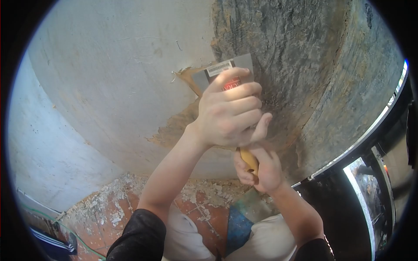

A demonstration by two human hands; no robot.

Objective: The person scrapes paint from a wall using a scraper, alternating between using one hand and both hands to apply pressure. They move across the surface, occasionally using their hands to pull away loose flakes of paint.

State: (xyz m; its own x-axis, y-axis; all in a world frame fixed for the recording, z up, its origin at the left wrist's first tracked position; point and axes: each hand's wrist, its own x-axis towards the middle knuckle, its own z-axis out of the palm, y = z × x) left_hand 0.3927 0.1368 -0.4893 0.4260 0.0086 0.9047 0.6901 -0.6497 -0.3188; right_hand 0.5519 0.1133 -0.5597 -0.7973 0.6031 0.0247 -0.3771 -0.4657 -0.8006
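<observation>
A wide scraper (242,61) with a flat metal blade and a barcode label lies against the wall, its edge where pale coating meets rough dark surface. My left hand (230,111) is wrapped over the blade part, fingers closed on it. Below it, my right hand (261,167) grips the scraper's yellow handle (249,162). Beside the blade's left corner, a strip of the pale coating (109,78) is broken, with a tan layer showing. The bare, rough grey-brown wall area (296,52) spreads to the right of the blade.
Flakes of debris (115,209) cover the reddish tiled floor (93,230) below. A green hose (78,237) runs at the lower left, near dark fabric with white stripes (52,241). A blue piece (238,226) lies between my legs. Dark structures stand at the right.
</observation>
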